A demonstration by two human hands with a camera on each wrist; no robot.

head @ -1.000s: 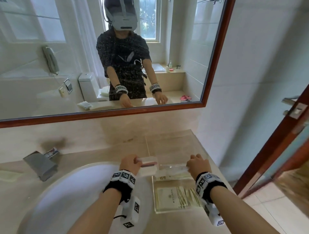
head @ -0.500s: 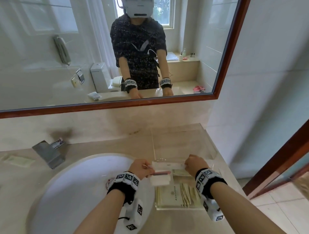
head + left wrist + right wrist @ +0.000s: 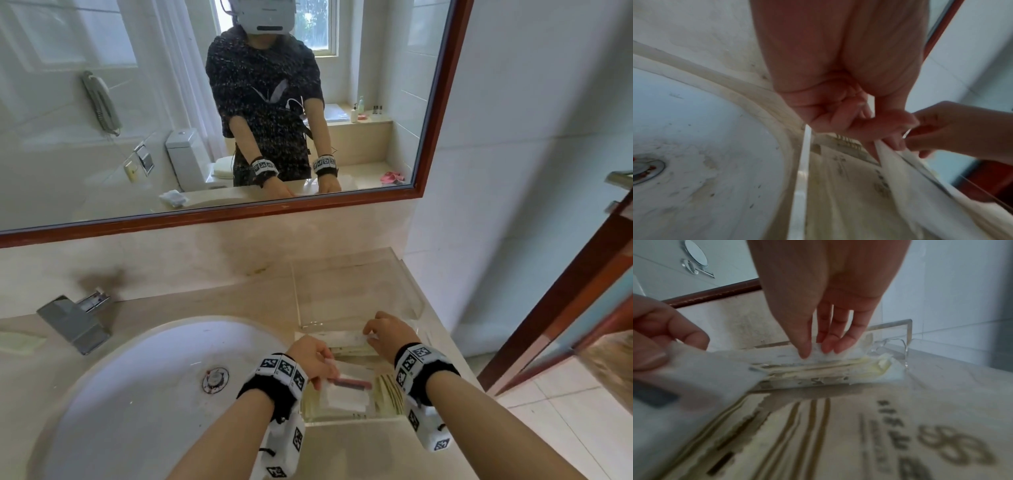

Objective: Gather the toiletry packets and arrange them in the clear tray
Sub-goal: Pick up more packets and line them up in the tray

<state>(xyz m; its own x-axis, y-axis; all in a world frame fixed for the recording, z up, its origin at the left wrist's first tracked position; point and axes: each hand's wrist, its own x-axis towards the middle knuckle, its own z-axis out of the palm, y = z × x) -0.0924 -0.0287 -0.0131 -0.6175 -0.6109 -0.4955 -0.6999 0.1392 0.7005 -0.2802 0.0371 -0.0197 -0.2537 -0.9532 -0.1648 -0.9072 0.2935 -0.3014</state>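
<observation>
Lowest in the head view, two forearms with patterned wrist bands reach up from the bottom edge toward the clear tray (image 3: 342,420), which sits on the beige counter (image 3: 205,298) just right of the white basin (image 3: 137,394). The tray's near half already holds cream packets with gold stripes (image 3: 388,394), lying flat — probably so that more can stack on top.

Just above the tray's near wall, the left hand (image 3: 310,358) pinches a white packet with a pink strip (image 3: 346,389) by one end, thumb against curled fingers, so the rest of it hangs over the striped packets. I judge it is held by the end to leave the body free for lowering flat.

A little further up the frame, the right hand (image 3: 385,334) has its thumb and fingertips (image 3: 828,347) closed on a long white packet (image 3: 342,339) lying crosswise in the tray. From the right wrist view this one tops a stack against a clear divider wall (image 3: 908,331), and the grip looks like squaring or seating it there.

Beyond, the tray's far half shows only bare counter through it. At the far left edge, past the chrome tap (image 3: 73,323), one pale packet (image 3: 20,341) lies on the counter, not yet gathered. Above all this hangs the mirror (image 3: 308,214), wood-framed.
</observation>
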